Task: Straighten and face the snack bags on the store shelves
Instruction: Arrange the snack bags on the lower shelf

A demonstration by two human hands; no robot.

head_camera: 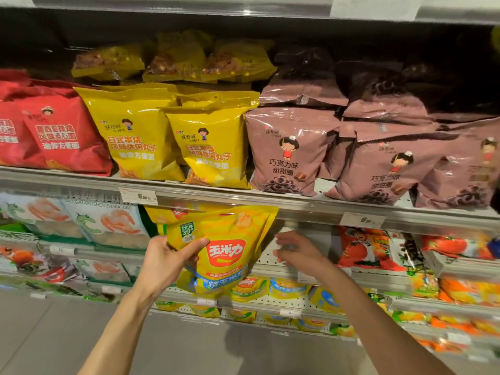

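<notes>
Upper shelf (270, 197) carries three blocks of bags standing upright — red bags (62, 136) on the left, yellow bags (173, 136) in the middle, mauve chocolate-ring bags (351, 158) on the right, some stacked flat behind. Below, a perforated shelf (267, 259) shows a bare patch — shrimp-print bags (108, 226) to its left, orange tomato-print bags (365, 247) to its right.

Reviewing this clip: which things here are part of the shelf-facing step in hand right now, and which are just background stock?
In hand:
- yellow corn snack bag, in the grip of the left hand
- right hand, open at the bare shelf gap

Background:
- red bags
- yellow skewer-flavour bags
- brown chocolate ring bags
- price tag
</notes>
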